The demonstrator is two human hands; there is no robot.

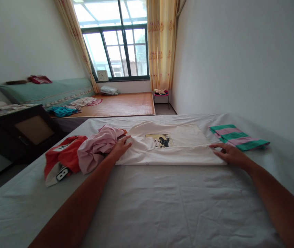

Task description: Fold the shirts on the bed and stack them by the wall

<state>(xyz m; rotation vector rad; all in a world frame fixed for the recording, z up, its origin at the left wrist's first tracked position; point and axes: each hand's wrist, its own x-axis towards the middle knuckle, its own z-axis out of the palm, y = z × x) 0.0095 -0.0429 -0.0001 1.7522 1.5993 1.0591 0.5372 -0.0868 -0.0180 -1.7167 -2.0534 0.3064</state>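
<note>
Both forearms run off the near edge of the view, so elbows and upper arms are cut off. The far part of the white T-shirt (172, 146) is folded under or over itself, and only a dark printed picture near its middle shows; what the print depicts is too small to make out. The shirt lies flat near the middle of the grey bedsheet (147, 203), folded into a wide strip.

The left hand (121, 147) rests palm down on the left end of the shirt, fingers spread loosely and pressed onto the cloth, gripping nothing. Its thumb side is partly hidden by a crumpled pink garment (97, 146) just beside it; whether the hand touches that garment cannot be told. The right hand (230, 154) lies flat on the right end of the shirt, fingers together and pointing left, holding nothing. Both arms reach forward, spread well apart, one at each end of the shirt.

Left of the pink garment sits a bunched red and white garment (63, 160), its shape unclear. On the far right, apart from the shirt, lies a folded green and pink striped cloth (237, 137). Beyond the bed stand a second bed with a mat (121, 104), yellow curtains (161, 44) and a window (118, 51).
</note>
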